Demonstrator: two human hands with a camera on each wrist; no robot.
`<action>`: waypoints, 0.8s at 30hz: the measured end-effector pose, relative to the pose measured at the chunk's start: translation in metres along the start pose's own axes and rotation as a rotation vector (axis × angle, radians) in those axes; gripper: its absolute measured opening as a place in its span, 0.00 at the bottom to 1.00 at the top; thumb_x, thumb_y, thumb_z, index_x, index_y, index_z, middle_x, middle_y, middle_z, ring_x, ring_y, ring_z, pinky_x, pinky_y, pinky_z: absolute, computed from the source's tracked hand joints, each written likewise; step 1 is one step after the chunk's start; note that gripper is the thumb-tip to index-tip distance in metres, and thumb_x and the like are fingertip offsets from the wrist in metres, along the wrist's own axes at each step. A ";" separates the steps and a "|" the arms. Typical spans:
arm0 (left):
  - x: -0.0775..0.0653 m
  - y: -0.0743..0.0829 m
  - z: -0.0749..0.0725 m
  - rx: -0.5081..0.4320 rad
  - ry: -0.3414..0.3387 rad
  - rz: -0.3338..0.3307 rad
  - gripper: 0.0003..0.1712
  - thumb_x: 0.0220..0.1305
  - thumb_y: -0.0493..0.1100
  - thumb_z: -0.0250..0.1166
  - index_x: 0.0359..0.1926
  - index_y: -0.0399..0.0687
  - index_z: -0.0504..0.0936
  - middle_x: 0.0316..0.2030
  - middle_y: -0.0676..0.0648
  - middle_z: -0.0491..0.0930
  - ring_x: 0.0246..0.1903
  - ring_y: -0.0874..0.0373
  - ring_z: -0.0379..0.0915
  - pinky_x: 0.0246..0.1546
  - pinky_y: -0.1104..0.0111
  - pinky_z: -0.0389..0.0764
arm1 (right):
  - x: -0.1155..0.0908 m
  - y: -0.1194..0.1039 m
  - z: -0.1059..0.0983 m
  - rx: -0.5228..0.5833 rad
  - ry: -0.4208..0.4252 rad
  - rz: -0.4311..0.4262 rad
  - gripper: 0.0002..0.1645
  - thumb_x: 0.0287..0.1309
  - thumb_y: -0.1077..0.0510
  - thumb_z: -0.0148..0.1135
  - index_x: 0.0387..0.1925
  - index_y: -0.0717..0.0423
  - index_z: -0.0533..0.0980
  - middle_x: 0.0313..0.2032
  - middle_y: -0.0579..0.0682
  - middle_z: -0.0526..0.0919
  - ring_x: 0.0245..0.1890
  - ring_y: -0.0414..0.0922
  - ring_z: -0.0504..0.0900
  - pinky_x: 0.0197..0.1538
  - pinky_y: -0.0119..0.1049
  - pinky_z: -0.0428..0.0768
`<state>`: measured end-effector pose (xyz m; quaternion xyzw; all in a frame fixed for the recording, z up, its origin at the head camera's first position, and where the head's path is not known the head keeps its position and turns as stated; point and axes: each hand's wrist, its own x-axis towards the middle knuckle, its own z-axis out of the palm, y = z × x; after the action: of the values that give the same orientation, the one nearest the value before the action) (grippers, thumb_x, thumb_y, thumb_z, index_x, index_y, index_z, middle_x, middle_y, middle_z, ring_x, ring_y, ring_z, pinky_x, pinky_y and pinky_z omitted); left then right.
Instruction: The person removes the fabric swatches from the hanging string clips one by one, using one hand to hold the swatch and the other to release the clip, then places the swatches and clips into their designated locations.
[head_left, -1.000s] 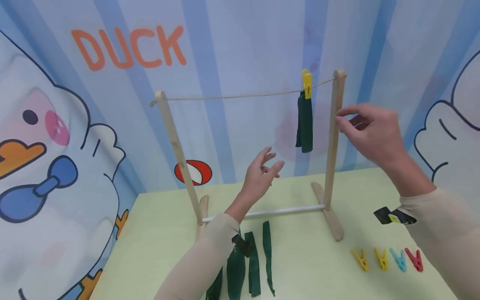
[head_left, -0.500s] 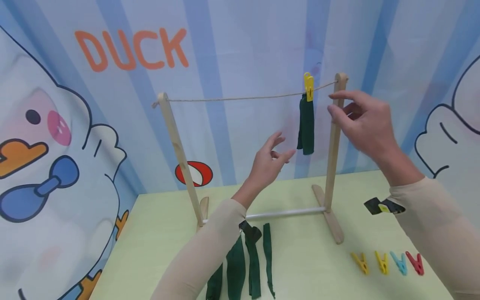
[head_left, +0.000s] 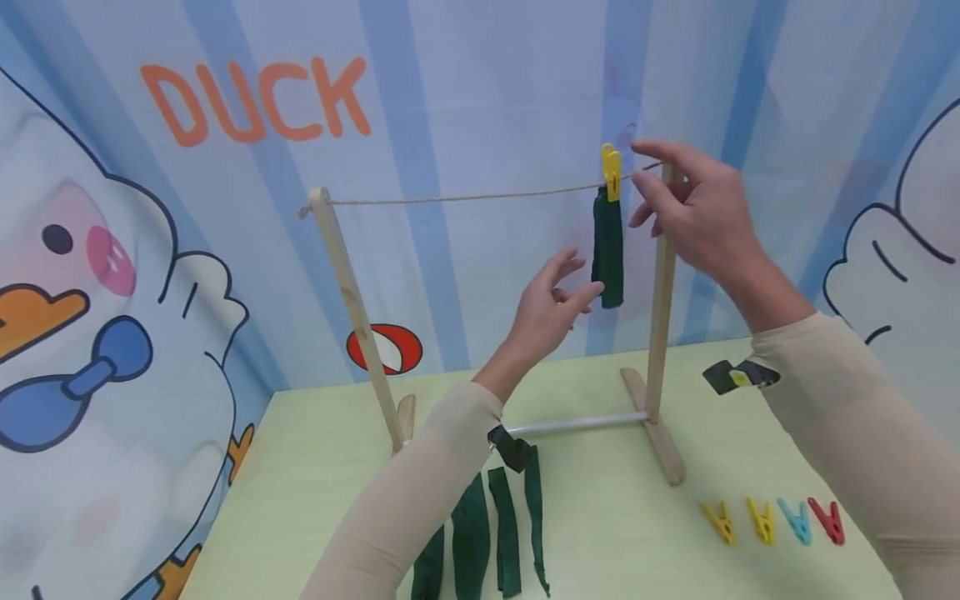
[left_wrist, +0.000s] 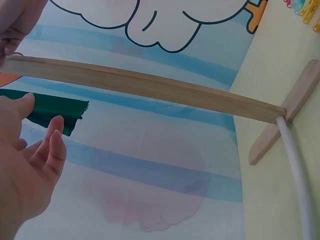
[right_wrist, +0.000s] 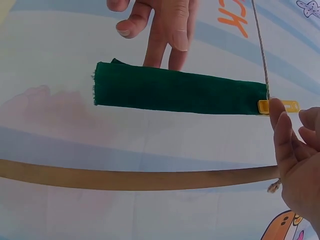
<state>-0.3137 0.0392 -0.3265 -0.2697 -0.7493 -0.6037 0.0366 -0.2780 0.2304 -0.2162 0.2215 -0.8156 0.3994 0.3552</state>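
Observation:
A dark green cloth strip [head_left: 608, 250] hangs folded over a string [head_left: 465, 197], held there by a yellow clothespin [head_left: 611, 172]. My right hand [head_left: 697, 204] is just right of the clothespin, thumb and fingers apart and holding nothing. In the right wrist view, its fingertips lie very close to the clothespin [right_wrist: 280, 106]; whether they touch it I cannot tell. My left hand [head_left: 547, 308] is at the strip's lower left side, its fingers loosely bent. The right wrist view has some left fingers [right_wrist: 156, 45] reaching behind the strip; contact is unclear.
The string runs between two wooden posts [head_left: 352, 292], joined low down by a white rod [head_left: 577, 423]. Several green strips [head_left: 505, 533] lie on the table [head_left: 300, 500] in front. Several clothespins [head_left: 760, 523], yellow, blue and red, stand in a row at the right.
My right hand has risen and moved left from the right post toward the clothespin. My left hand has moved up and right to the hanging strip.

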 end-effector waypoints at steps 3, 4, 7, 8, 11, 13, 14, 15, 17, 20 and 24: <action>0.003 0.003 0.002 -0.016 0.000 -0.006 0.38 0.70 0.52 0.64 0.76 0.54 0.61 0.67 0.52 0.71 0.37 0.57 0.82 0.35 0.68 0.81 | 0.006 0.000 0.001 0.015 -0.029 0.031 0.24 0.73 0.55 0.55 0.68 0.45 0.73 0.52 0.52 0.81 0.23 0.31 0.82 0.31 0.23 0.77; 0.004 0.004 0.003 -0.018 -0.003 -0.007 0.37 0.71 0.52 0.64 0.76 0.55 0.61 0.67 0.53 0.71 0.36 0.57 0.82 0.35 0.68 0.81 | 0.007 0.000 0.002 0.023 -0.039 0.039 0.24 0.73 0.55 0.55 0.68 0.46 0.72 0.54 0.52 0.80 0.23 0.32 0.82 0.31 0.23 0.77; 0.006 0.008 0.005 -0.019 -0.005 -0.004 0.37 0.71 0.51 0.64 0.75 0.55 0.61 0.67 0.53 0.72 0.35 0.57 0.81 0.34 0.68 0.81 | 0.010 0.000 0.003 0.041 -0.069 0.059 0.24 0.74 0.56 0.53 0.69 0.49 0.71 0.62 0.51 0.76 0.22 0.33 0.82 0.30 0.24 0.77; 0.006 0.010 0.006 -0.014 -0.005 -0.003 0.36 0.71 0.51 0.64 0.75 0.54 0.62 0.67 0.52 0.72 0.35 0.57 0.81 0.34 0.68 0.81 | 0.010 0.000 0.003 0.047 -0.077 0.063 0.24 0.75 0.56 0.52 0.69 0.49 0.71 0.64 0.51 0.75 0.22 0.34 0.82 0.29 0.24 0.77; 0.007 0.012 0.009 -0.015 -0.005 -0.005 0.36 0.71 0.49 0.64 0.75 0.52 0.62 0.67 0.49 0.72 0.35 0.53 0.82 0.34 0.69 0.81 | 0.011 0.000 0.004 0.053 -0.095 0.071 0.24 0.77 0.55 0.49 0.69 0.51 0.70 0.61 0.54 0.76 0.22 0.36 0.82 0.30 0.24 0.78; 0.008 0.012 0.011 -0.027 -0.004 -0.006 0.36 0.71 0.47 0.64 0.75 0.51 0.62 0.67 0.47 0.72 0.36 0.51 0.82 0.33 0.69 0.81 | 0.011 -0.001 0.005 0.051 -0.104 0.071 0.23 0.77 0.54 0.47 0.69 0.51 0.70 0.59 0.55 0.77 0.22 0.37 0.82 0.30 0.24 0.78; 0.009 0.012 0.012 -0.032 -0.003 -0.006 0.36 0.71 0.47 0.64 0.75 0.51 0.62 0.67 0.47 0.72 0.35 0.50 0.82 0.32 0.69 0.80 | 0.012 -0.002 0.005 0.050 -0.109 0.072 0.24 0.78 0.54 0.46 0.69 0.51 0.70 0.58 0.55 0.78 0.22 0.37 0.82 0.31 0.24 0.78; 0.009 0.012 0.013 -0.037 -0.002 -0.007 0.35 0.71 0.47 0.64 0.74 0.51 0.63 0.66 0.47 0.72 0.35 0.50 0.82 0.31 0.69 0.80 | 0.013 -0.003 0.006 0.045 -0.115 0.071 0.24 0.78 0.53 0.46 0.69 0.51 0.70 0.58 0.55 0.78 0.22 0.37 0.82 0.31 0.25 0.78; 0.011 0.012 0.014 -0.042 0.000 -0.003 0.34 0.71 0.47 0.64 0.73 0.52 0.64 0.66 0.47 0.73 0.34 0.51 0.81 0.32 0.69 0.80 | 0.015 -0.005 0.006 0.038 -0.126 0.073 0.24 0.78 0.52 0.46 0.69 0.51 0.70 0.60 0.54 0.77 0.22 0.38 0.82 0.31 0.25 0.78; 0.014 0.012 0.016 -0.038 0.005 0.016 0.30 0.71 0.46 0.64 0.71 0.52 0.67 0.63 0.47 0.76 0.31 0.53 0.80 0.34 0.66 0.81 | 0.018 -0.007 0.007 0.038 -0.141 0.082 0.25 0.77 0.51 0.48 0.69 0.52 0.70 0.63 0.53 0.76 0.22 0.40 0.82 0.31 0.26 0.79; 0.017 0.015 0.018 -0.032 0.012 0.056 0.25 0.72 0.45 0.62 0.67 0.49 0.71 0.60 0.47 0.78 0.29 0.54 0.79 0.37 0.64 0.80 | 0.021 -0.008 0.008 0.059 -0.139 0.089 0.25 0.77 0.51 0.48 0.68 0.54 0.70 0.60 0.54 0.78 0.20 0.43 0.81 0.30 0.26 0.79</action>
<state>-0.3164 0.0636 -0.3111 -0.2874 -0.7313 -0.6162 0.0537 -0.2899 0.2172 -0.1995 0.2228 -0.8352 0.4223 0.2728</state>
